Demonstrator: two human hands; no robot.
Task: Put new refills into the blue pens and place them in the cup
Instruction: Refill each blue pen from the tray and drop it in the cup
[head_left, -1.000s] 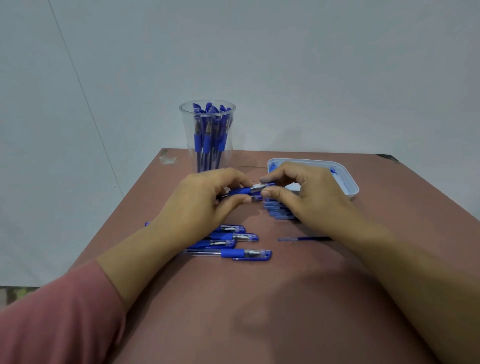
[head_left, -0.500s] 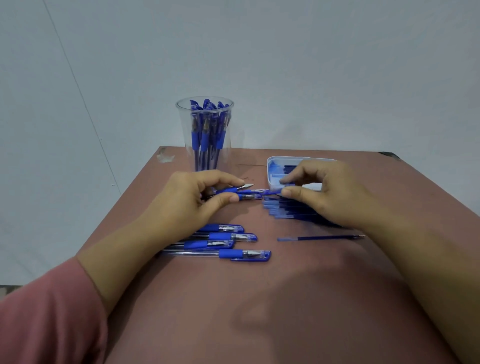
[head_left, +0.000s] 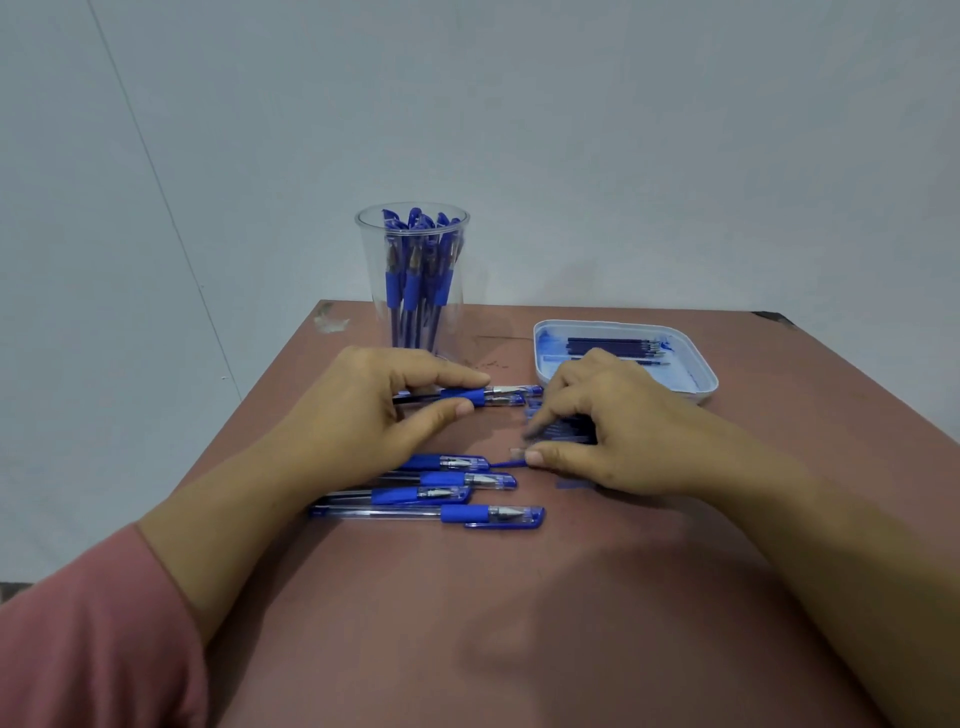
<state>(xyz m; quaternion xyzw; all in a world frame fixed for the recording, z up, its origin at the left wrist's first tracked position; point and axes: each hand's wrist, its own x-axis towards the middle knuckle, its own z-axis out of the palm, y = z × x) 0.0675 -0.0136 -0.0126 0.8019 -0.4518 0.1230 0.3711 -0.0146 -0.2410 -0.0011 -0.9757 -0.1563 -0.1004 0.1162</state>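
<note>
My left hand (head_left: 374, 415) grips a blue pen (head_left: 467, 396) between index finger and thumb, low over the table in front of the clear cup (head_left: 413, 312). The cup stands upright and holds several blue pens. My right hand (head_left: 618, 436) lies curled over a pile of blue refills (head_left: 563, 431). Its thumb and fingers pinch a thin blue refill (head_left: 511, 462) whose end sticks out to the left. Several more capped blue pens (head_left: 467, 496) lie side by side on the brown table (head_left: 493, 623), near my left wrist.
A white ink-stained tray (head_left: 701, 384) with several dark refills (head_left: 613, 345) sits at the back right, just beyond my right hand. The table's left edge runs close to my left forearm, and a pale wall stands behind the table.
My right hand let go of the pen's tip end and dropped toward me onto the refills, taking hold of one. My left hand kept the pen and barely moved.
</note>
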